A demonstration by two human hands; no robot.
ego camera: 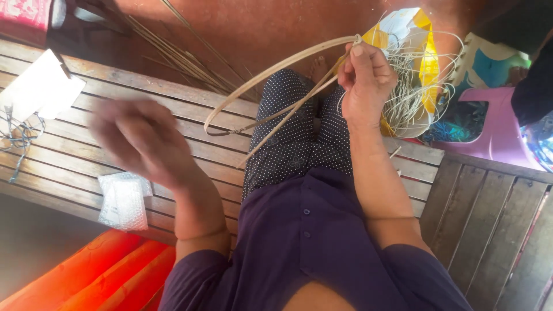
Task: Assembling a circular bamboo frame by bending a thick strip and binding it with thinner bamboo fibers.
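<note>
My right hand (365, 76) is raised over my knees and pinches the joined ends of a pale bent cane strip (271, 74), which loops out to the left as an open hoop over my dotted trousers. My left hand (138, 138) is blurred with motion above the wooden slatted bench (63, 173); it holds nothing and its fingers look spread. It hovers apart from the hoop, to its left.
A yellow-and-white bag (423, 57) full of thin pale strands sits past my right hand. A pink plastic stool (500, 129) stands at right. On the bench lie a small clear plastic packet (122, 200), white paper (40, 86) and string (20, 141). Thin sticks (178, 55) lie on the red floor.
</note>
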